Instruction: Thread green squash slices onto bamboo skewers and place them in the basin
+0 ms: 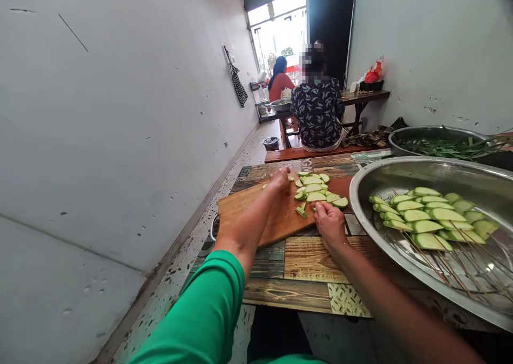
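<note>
Bd. work, both hands out over the wooden cutting board (244, 214), which lies askew on the bench (312, 262), metal handle (213, 229) at its L end, away from the slices. Green-skinned veg slices (313, 188) (zucchini-like, ID unsure) heaped at far R part of bd., overlapping, cut faces mostly up; pile sits betw. the two hands, prob. so either can get at it w/o much reach. L hand (279, 179) crosses the bd. to the pile's L side, knuckles up; fingertips blurred, so can't tell if its grip is apart, together or on a slice. R hand (331, 222) low at pile's near edge, by bd.'s R side; thumb & fingertips drawn close tog., but whether anything is clamped betw. them can't be told. Steel basin (358, 193) just R of bd., presumably for a short R-hand reach. In it, skewered slices (427, 214) lie in rows, thin sticks (457, 265) running to near side, which seems to keep bare ends clear of the veg & easy to take. 2nd basin (395, 139) behind, w/ long green leaves (449, 147), apart from the slices, prob. to avoid mixing. Co-worker in leaf-print top (316, 113) seated beyond, back turned.
</note>
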A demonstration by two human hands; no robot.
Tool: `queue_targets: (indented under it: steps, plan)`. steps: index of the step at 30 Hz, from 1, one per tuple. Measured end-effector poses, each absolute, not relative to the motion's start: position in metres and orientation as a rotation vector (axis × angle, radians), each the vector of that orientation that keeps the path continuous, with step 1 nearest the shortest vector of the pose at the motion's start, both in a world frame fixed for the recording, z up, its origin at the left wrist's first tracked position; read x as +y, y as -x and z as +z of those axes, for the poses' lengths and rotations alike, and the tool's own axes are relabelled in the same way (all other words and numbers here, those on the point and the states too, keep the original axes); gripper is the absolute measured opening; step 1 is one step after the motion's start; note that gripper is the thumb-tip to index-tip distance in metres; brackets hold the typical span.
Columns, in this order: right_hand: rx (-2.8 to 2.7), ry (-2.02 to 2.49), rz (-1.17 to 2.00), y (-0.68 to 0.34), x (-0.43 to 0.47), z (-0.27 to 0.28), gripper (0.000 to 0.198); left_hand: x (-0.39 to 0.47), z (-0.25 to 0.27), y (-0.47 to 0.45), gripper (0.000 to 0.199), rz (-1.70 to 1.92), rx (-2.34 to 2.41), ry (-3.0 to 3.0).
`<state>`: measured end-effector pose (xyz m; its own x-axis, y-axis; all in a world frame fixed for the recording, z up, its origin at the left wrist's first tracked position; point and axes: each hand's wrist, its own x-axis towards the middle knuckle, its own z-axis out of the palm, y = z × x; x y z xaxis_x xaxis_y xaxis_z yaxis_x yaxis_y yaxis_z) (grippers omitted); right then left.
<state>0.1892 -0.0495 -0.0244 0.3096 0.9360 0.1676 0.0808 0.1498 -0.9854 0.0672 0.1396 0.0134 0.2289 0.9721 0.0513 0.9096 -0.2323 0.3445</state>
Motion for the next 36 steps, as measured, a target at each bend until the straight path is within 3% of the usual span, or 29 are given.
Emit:
queue_targets:
  steps: [3,8,11,15,22,36]
  plan:
    - [-0.994,1.28,0.825,-0.187,-0.049,-0.025,0.045,0.137,0.014,-0.066,0.042,0.379,1.762,-2.31]
    - [-0.994,1.228,0.92,-0.185,-0.052,-0.022,0.04,0.118,0.016,-0.06,0.021,0.467,1.737,-2.294]
    - [-1.049,1.218,0.891,-0.184,-0.054,-0.02,0.039,0.096,0.012,-0.05,0.017,0.83,1.568,-2.154]
    - [-1.205,1.182,0.986,-0.179,-0.062,-0.017,0.039,0.068,0.005,-0.029,0.023,1.267,1.301,-1.418]
    - [-1.445,1.138,1.237,-0.168,-0.079,-0.005,0.043,0.052,0.019,0.013,0.017,1.253,0.944,-0.565]
    - [-1.42,1.183,1.245,-0.169,-0.078,-0.007,0.046,0.049,0.029,0.015,0.011,1.197,0.994,-0.576]
